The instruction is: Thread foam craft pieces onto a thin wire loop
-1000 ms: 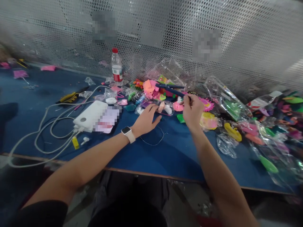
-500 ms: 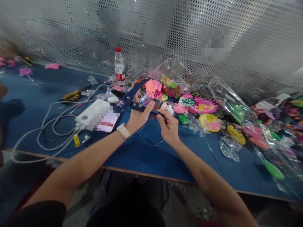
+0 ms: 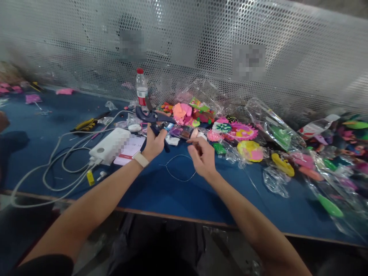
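Note:
My left hand [image 3: 155,143] is closed round a dark blue hand tool [image 3: 151,115], whose upper part rises above my fingers. To its right, my right hand [image 3: 202,155] hovers with its fingers curled but apart and nothing visible between them. A thin wire loop [image 3: 180,180] lies on the blue table [image 3: 161,199] below and between my hands. Beyond my right hand are a pink piece [image 3: 194,133] and a brown piece [image 3: 184,134]. Pink and orange clay [image 3: 181,112] sits behind them.
A white power bank [image 3: 107,145] with cables, a phone [image 3: 132,147] and yellow-black pliers [image 3: 86,124] lie left. A bottle [image 3: 142,90] stands at the back. Colourful clay pieces and clear wrappers [image 3: 276,180] cover the right. Another person's hand [image 3: 3,122] shows at the far left.
My left hand has moved left with the blue tool, which is now turned more upright. The fingers of my right hand have parted, and the gap between my hands is wider.

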Available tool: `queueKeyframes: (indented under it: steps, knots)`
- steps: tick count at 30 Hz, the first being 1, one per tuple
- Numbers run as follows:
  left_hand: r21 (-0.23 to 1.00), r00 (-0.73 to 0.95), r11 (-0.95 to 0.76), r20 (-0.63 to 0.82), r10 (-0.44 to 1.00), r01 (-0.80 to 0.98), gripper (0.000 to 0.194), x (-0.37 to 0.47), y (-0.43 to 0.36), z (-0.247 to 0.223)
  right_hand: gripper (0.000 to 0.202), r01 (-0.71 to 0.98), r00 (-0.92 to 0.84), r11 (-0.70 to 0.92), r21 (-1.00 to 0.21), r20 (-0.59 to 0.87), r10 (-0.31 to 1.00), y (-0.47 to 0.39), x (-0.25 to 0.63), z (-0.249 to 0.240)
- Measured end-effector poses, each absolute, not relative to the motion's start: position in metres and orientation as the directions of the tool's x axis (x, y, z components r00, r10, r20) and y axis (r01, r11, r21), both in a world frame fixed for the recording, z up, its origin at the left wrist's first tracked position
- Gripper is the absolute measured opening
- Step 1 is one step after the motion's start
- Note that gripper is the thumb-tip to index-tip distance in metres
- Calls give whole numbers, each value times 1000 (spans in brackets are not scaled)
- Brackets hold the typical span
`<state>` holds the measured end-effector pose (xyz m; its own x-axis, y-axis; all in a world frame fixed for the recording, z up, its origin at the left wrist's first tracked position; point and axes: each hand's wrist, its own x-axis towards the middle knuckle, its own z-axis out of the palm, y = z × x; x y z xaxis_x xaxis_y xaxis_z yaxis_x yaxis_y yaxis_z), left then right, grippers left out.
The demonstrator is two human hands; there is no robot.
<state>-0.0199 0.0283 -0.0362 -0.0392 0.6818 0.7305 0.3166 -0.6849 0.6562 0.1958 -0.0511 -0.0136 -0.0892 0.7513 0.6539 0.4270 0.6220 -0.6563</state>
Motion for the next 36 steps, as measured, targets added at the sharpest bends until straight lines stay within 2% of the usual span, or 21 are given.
queueKeyframes:
  steps: [3,8,13,17,20,25,36]
  knots:
    - [570,27,-735,783,621,367,31,-12,27,-22,41,474,-45,643,-601,713,700,-43,212,-13]
    - [359,221,-780,822,524,513,47,-2,16,-15,31,641,-97,618,-455,751,654,-35,220,-19]
    - [329,340,-784,763,550,527,49,-1,9,-17,30,690,-205,662,-293,797,568,-33,218,-21]
    - [242,458,-806,719,522,539,48,-1,10,-18,28,716,-183,653,-247,836,517,-29,221,-23]
    - [253,480,-790,678,557,558,44,0,10,-20,26,696,-169,657,-289,823,542,-27,221,-24]
    - [287,516,-785,623,588,548,63,2,9,-21,25,678,-133,643,-356,801,583,-30,217,-22]
    - [409,522,-727,510,683,552,54,9,3,-15,25,697,-130,608,-380,767,629,-26,220,-25]
